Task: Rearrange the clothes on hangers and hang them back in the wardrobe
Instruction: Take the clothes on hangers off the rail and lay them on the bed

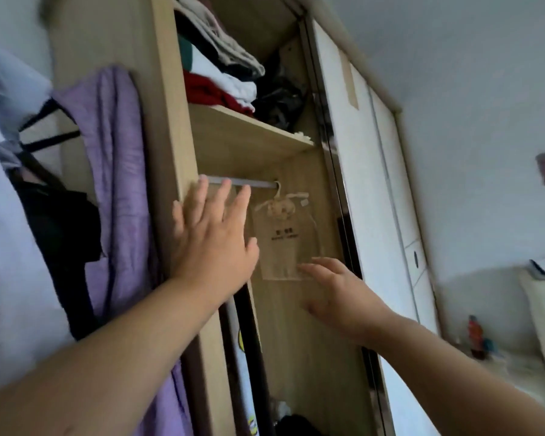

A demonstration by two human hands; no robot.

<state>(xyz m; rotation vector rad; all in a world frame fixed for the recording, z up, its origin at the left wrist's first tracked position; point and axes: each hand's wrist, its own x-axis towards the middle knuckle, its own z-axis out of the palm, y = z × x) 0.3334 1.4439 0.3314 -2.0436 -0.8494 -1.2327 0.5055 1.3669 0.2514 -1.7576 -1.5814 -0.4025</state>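
Note:
The open wardrobe [170, 127] fills the middle of the view. Its metal rail [258, 183] runs under a wooden shelf, and only a small beige sachet [283, 237] hangs from it. My left hand [214, 237] is raised just below the rail with straight, spread fingers, holding nothing. Lower and to the right, my right hand [337, 294] reaches into the wardrobe with relaxed fingers, also empty. Left of the wardrobe hang a purple garment [114, 171] and a dark garment [60, 228] on black hangers [48, 127].
Folded clothes [221, 73] are stacked on the shelf above the rail. A white sliding door [368, 184] stands to the right. Dark items lie at the wardrobe's bottom [296, 423]. A table with small bottles [475, 338] is at the far right.

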